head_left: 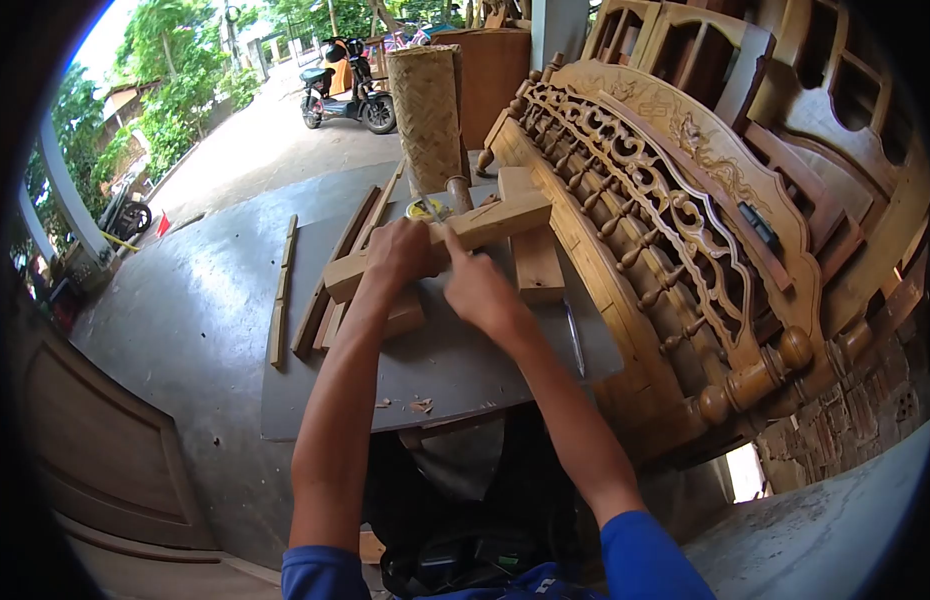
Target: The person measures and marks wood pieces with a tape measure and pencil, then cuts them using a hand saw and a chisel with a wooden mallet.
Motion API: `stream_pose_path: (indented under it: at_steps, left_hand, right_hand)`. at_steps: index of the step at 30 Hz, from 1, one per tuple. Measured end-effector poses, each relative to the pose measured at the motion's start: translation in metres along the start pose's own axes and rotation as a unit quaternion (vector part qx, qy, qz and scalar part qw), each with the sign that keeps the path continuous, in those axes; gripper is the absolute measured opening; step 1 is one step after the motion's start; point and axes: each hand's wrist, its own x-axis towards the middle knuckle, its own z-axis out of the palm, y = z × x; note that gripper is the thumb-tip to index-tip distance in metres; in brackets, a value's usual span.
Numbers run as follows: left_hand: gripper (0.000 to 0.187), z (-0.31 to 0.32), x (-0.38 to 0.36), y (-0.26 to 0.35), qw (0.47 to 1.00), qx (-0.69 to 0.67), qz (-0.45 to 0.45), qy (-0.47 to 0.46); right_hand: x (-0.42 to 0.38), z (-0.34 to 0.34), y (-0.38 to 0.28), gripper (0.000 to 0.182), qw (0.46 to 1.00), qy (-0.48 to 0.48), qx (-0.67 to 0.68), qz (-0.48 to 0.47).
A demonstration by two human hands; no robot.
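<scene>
A squared wooden beam [495, 222] lies slantwise across other wood blocks on the grey work table [445, 370]. My left hand [398, 250] is closed over its middle. Close beside it, my right hand [480, 288] has curled fingers, with the index finger stretched against the beam. A narrow metal blade [432, 208] juts up beyond the beam, in line with that finger; the tool's handle is hidden in my right hand. Under the beam are a shorter block [538, 265] at right and another block [405, 313] at left. A yellow ring-shaped item [419, 210] sits just behind.
Long wood strips [335, 270] lie on the table's left side, a slim metal tool [574, 338] at its right. Wood chips [421, 406] lie near the front edge. A rolled woven mat [426, 120] stands behind. Carved wooden panels [625, 200] lean close on the right.
</scene>
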Motion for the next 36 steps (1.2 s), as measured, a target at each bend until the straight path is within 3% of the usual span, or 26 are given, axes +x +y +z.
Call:
stream_pose_path:
  at_steps: [2,5,6,8,11,14,17,18,20,23,24,26,28,31,34,36]
  left_hand:
    - [0.028,0.004,0.003,-0.004,1.0,0.001,0.013,0.023]
    - [0.028,0.006,0.003,0.001,1.0,-0.002,0.013,0.013]
    - [0.028,0.003,0.001,0.002,1.0,-0.003,0.008,0.005]
    - [0.026,-0.008,-0.004,0.007,1.0,0.005,-0.01,-0.016]
    - [0.025,0.003,0.0,-0.001,0.999,0.008,0.021,0.027]
    - [0.024,0.008,0.008,-0.006,0.998,0.006,0.029,0.053]
    - [0.021,0.016,0.008,-0.006,0.999,0.0,0.007,0.042]
    - [0.02,0.008,0.002,-0.001,1.0,0.005,0.004,0.028]
    - [0.02,0.0,-0.002,0.001,1.0,0.012,0.006,0.004]
    - [0.037,0.012,0.005,-0.005,0.998,0.031,0.031,0.041]
    - [0.031,0.008,0.002,-0.004,0.999,0.029,0.032,0.031]
    - [0.027,0.009,0.003,-0.003,0.999,0.025,0.013,0.047]
    - [0.024,0.011,0.006,-0.004,0.999,0.018,0.008,0.047]
    - [0.026,0.012,0.003,-0.001,1.0,0.004,0.001,0.022]
    - [0.031,0.011,0.001,-0.007,0.999,0.024,0.021,0.028]
    - [0.033,0.011,0.005,-0.007,0.999,0.029,0.021,0.026]
  right_hand:
    - [0.041,0.006,-0.004,0.067,0.999,-0.016,0.023,0.016]
    - [0.027,0.009,-0.008,0.066,1.0,0.008,0.006,0.022]
    - [0.006,0.017,0.005,0.065,0.998,0.053,0.012,-0.019]
    - [-0.068,-0.016,-0.002,0.068,0.997,-0.059,-0.006,0.054]
    - [-0.094,-0.019,0.007,0.067,0.997,-0.061,0.006,0.051]
    - [0.024,-0.001,-0.007,0.063,0.999,-0.025,-0.024,0.023]
    - [0.027,0.011,-0.007,0.06,0.999,0.016,-0.024,0.021]
    - [0.0,0.009,0.0,0.061,0.999,0.038,-0.002,-0.003]
    - [-0.082,-0.015,0.005,0.066,0.999,-0.015,0.022,0.02]
    - [-0.112,-0.028,0.01,0.067,0.999,-0.03,-0.001,0.041]
    - [-0.085,-0.027,0.002,0.066,0.998,-0.038,-0.003,0.048]
    - [-0.012,0.0,0.007,0.065,0.999,0.02,0.0,-0.025]
    - [0.036,0.004,-0.007,0.063,1.0,-0.009,-0.017,0.021]
    - [0.002,0.005,-0.003,0.063,0.999,0.023,-0.035,-0.007]
    - [-0.101,-0.028,-0.006,0.069,0.993,-0.091,-0.002,0.073]
    - [-0.091,-0.021,-0.007,0.071,0.995,-0.071,-0.022,0.069]
